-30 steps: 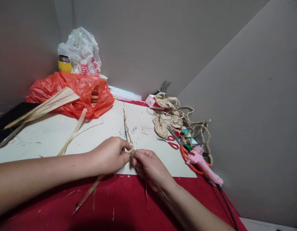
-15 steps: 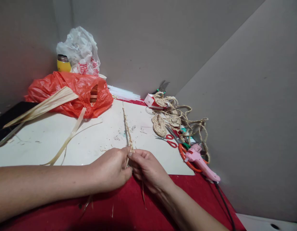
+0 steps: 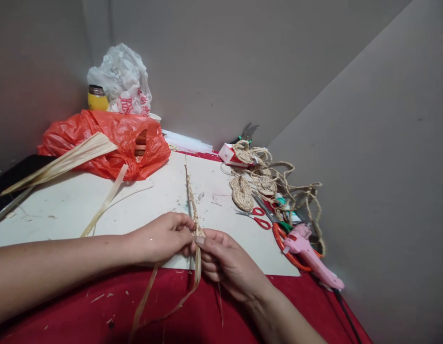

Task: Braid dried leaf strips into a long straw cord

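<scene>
A thin braid of dry, straw-coloured plant fibre runs away from me over the white board. At its near end, my right hand pinches the strands between thumb and fingers. Just left of it, my left hand has its fingers curled at the braid, closed on a strand. Loose fibre strands hang from the hands over the red cloth. The fingertips partly hide where the strands cross.
Left lie a red plastic bag, a dry husk leaf and a pale strip. On the right are coiled braid pieces, small red-handled scissors and a pink glue gun. Behind stands a white plastic bag.
My left hand has shifted slightly left and its fingers have uncurled a little. A flat strand now hangs in front of my right fingers, and more loose strands show below.
</scene>
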`<state>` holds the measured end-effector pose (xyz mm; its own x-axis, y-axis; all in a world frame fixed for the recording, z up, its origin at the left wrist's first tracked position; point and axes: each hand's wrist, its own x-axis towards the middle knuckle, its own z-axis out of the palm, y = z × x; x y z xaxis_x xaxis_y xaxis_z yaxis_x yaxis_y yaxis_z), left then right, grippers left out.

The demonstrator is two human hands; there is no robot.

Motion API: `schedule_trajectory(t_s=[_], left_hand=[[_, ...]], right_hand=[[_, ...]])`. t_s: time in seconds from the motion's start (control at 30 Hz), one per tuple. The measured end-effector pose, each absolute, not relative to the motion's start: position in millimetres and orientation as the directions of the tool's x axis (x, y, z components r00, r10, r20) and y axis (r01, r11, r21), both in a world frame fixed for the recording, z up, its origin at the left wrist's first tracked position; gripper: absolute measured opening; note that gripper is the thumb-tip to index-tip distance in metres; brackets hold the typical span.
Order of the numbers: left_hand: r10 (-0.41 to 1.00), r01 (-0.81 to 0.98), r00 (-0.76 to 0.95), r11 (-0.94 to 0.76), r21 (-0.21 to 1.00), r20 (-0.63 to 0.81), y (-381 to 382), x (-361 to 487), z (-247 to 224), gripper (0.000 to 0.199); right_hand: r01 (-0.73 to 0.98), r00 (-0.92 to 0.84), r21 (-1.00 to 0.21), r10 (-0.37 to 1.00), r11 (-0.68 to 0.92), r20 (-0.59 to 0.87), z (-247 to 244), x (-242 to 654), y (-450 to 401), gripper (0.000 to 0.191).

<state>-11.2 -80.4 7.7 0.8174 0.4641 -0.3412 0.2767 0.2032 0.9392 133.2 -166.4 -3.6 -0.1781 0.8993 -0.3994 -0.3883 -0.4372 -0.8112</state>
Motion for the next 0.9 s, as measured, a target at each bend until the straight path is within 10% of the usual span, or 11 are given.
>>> schedule_trajectory(t_s=[0.4, 0.9], left_hand=[[0.526, 0.206, 0.850, -0.369, 0.906, 0.021, -82.6, -14.9, 4.5, 0.019], [0.516, 0.280, 0.845, -0.204, 0.938, -0.140, -77.7, -12.0, 4.6, 0.022]], right_hand=[[-0.342, -0.208, -0.798, 0.868, -0.497, -0.451, 0.0, 140.3, -166.7, 0.030], [0.346, -0.011, -0.920, 0.980, -0.183, -0.198, -0.9, 133.9, -170.5, 0.029]])
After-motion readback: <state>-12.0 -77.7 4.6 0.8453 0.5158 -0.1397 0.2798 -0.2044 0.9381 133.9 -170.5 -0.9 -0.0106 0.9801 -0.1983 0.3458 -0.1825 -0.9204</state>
